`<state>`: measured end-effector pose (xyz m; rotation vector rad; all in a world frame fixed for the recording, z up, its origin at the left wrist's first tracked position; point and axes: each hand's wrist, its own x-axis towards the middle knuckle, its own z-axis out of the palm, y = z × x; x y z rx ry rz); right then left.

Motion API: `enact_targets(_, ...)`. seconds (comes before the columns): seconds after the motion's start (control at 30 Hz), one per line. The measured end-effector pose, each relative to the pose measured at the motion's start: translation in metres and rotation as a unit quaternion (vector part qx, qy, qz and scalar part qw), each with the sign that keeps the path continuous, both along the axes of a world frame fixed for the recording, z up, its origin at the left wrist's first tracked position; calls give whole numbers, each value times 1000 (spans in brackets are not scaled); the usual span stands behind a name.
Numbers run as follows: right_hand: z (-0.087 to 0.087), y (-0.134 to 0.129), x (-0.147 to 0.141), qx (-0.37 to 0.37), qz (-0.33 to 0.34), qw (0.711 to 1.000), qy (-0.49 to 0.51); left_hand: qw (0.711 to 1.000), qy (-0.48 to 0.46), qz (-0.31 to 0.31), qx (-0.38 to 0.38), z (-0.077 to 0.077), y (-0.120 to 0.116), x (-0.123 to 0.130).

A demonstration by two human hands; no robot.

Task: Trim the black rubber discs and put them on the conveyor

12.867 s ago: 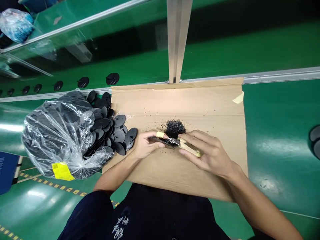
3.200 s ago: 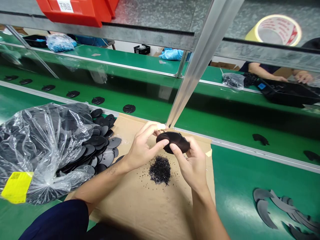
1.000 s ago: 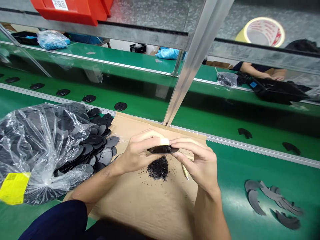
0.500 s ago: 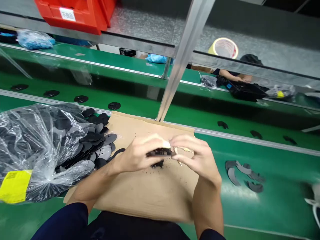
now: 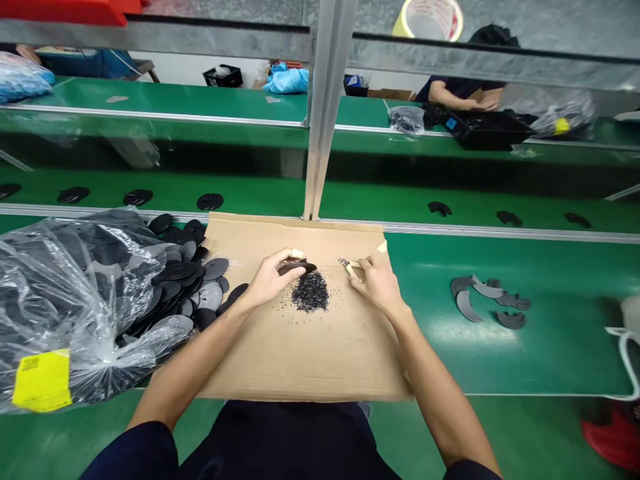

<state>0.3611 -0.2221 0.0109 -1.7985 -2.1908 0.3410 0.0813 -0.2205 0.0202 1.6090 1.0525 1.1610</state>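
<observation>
My left hand (image 5: 273, 277) is closed on a dark, flat plastic part (image 5: 298, 267) above the cardboard sheet (image 5: 300, 353). A pale wrap covers one of its fingertips. My right hand (image 5: 377, 280) grips a small pair of nippers (image 5: 352, 265) with light yellow handles, their metal jaws pointing left toward the part but apart from it. Between the hands lies a heap of small black scraps (image 5: 311, 292) on the cardboard. Left of my left hand, many dark oval discs (image 5: 200, 283) spill from a clear plastic bag (image 5: 80, 280).
Curved grey pieces (image 5: 470, 303) lie on the green table at right. Dark parts (image 5: 210, 201) sit spaced along the green strip behind. A metal post (image 5: 325, 113) rises at the cardboard's back edge. Tape (image 5: 431, 19) rests on the shelf; a co-worker's hands (image 5: 483, 103) show beyond.
My hands have moved apart, the left with the dark part, the right with the nippers. The scrap heap is now uncovered. The camera view has shifted and levelled.
</observation>
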Motion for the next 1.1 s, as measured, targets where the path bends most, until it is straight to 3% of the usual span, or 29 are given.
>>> enact_targets(0.17,0,3,-25,17,44,988,149,999,-20,4,30,-15,-2,0)
enact_targets(0.33,-2,-12,-48,49,168,935,309,998,-4,3,58,-18,-9,-6)
enact_targets(0.57,-5,-21,-47,116,241,918,293,996,-7,-47,82,-17,-15,-10)
enact_targets(0.83,-9,-20,-44,149,235,927,250,995,10,-50,83,-16,-15,-12)
enact_targets(1.1,-11,-21,-44,136,235,929,251,995,11,-54,83,-17,-16,-12)
